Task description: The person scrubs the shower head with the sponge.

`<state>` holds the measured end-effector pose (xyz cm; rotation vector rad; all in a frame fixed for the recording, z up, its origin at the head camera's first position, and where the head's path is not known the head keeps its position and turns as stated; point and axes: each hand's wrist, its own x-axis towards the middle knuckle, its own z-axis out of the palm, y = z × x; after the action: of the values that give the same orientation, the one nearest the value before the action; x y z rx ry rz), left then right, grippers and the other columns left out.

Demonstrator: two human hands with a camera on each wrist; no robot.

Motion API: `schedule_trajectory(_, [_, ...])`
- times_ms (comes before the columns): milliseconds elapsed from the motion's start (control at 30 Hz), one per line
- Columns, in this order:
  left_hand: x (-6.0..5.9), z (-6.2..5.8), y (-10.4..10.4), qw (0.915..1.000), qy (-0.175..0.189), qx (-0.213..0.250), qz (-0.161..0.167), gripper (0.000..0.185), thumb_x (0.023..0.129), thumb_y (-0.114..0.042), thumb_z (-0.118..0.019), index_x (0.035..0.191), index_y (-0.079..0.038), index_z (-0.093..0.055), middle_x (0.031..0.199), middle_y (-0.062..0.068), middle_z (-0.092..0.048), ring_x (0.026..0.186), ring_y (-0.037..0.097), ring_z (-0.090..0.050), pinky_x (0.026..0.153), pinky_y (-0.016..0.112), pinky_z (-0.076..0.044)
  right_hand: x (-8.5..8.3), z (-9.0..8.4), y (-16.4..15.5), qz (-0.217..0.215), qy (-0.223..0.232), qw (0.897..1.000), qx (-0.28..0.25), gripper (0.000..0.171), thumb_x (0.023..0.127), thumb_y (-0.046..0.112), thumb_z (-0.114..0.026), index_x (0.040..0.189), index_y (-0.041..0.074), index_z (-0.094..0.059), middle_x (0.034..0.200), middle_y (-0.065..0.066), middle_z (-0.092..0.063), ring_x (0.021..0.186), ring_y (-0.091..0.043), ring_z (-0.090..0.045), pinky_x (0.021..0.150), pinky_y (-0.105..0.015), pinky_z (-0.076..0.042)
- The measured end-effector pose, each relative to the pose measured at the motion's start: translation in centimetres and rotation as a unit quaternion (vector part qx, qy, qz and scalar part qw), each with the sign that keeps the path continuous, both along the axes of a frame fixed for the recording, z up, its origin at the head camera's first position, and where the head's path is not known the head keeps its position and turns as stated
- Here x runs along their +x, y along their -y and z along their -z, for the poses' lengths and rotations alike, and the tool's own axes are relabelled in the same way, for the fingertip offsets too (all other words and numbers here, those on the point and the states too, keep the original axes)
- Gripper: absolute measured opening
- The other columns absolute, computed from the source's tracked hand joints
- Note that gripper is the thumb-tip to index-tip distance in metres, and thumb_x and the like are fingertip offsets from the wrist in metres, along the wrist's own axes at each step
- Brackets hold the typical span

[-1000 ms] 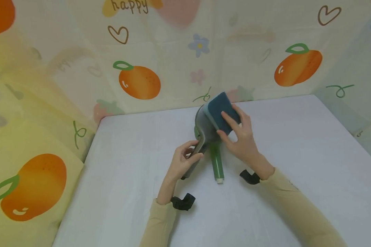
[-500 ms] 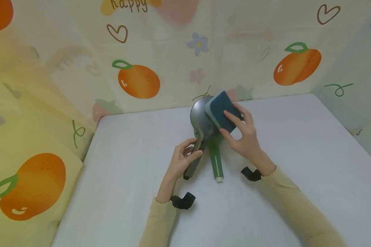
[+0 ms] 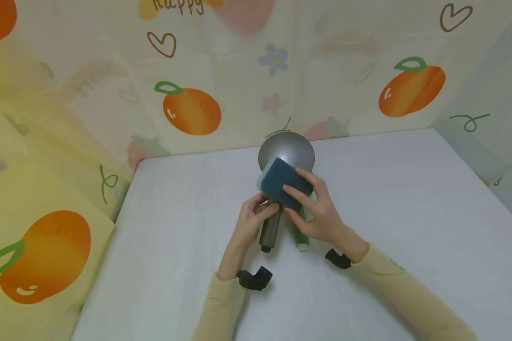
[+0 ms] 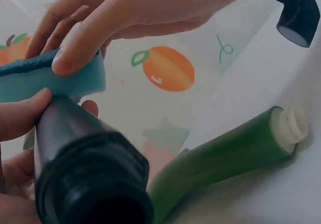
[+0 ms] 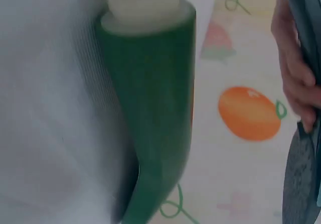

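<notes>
My left hand [image 3: 251, 221] grips the handle of a grey shower head [image 3: 286, 150], whose round head points away from me. Against its neck, where head meets handle, lies a blue sponge [image 3: 280, 183], pinched by my right hand [image 3: 315, 209] with fingers on top. In the left wrist view the sponge [image 4: 52, 79] sits just above the dark handle [image 4: 75, 153], under the right hand's fingers [image 4: 75, 43]. A green shower head [image 3: 300, 239] lies on the table beneath my right hand; the right wrist view shows its handle [image 5: 150, 108] close up.
The white table [image 3: 409, 199] is walled on three sides by a cloth printed with oranges [image 3: 192, 111]. Black wrist camera mounts [image 3: 253, 278] sit at both wrists.
The right hand slid the sponge from the round head down and left to the neck. The grey shower head swung so that its handle now points straight toward me.
</notes>
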<state>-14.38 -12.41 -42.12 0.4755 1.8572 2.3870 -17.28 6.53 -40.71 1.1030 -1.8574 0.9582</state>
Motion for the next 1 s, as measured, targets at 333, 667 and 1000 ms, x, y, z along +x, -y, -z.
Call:
schedule_trajectory(333, [0.1, 0.0, -0.2, 0.9977, 0.027, 0.048, 0.041, 0.039, 0.09, 0.004, -0.046, 0.128, 0.014, -0.044, 0.105, 0.02, -0.061, 0.082, 0.019, -0.065, 0.077, 0.03, -0.048, -2.4, -1.2, -1.4, 0.077, 0.061, 0.982, -0.162, 0.05, 0.087, 0.032, -0.065, 0.113, -0.009, -0.057, 0.128, -0.036, -0.037, 0.116, -0.046, -0.037, 0.087, -0.037, -0.036])
schedule_trajectory(667, [0.0, 0.1, -0.1, 0.9936, 0.023, 0.072, 0.084, 0.036, 0.094, 0.0, -0.038, 0.123, 0.022, -0.039, 0.091, 0.007, -0.062, 0.078, 0.015, -0.063, 0.079, 0.029, -0.049, -0.5, 1.2, 0.4, 0.016, 0.005, 0.996, -0.082, 0.035, 0.085, 0.022, -0.066, 0.112, 0.0, -0.06, 0.129, -0.034, -0.035, 0.118, -0.044, -0.035, 0.095, -0.042, -0.032])
schedule_trajectory(1000, [0.1, 0.0, -0.1, 0.99, 0.02, 0.077, 0.116, 0.033, 0.095, -0.001, -0.036, 0.113, 0.026, -0.04, 0.084, 0.006, -0.062, 0.073, 0.016, -0.062, 0.071, 0.027, -0.051, -1.9, -1.7, -1.0, 0.073, 0.067, 0.979, -0.181, 0.038, 0.072, 0.005, -0.073, 0.105, -0.006, -0.057, 0.124, -0.035, -0.038, 0.114, -0.044, -0.037, 0.092, -0.043, -0.035])
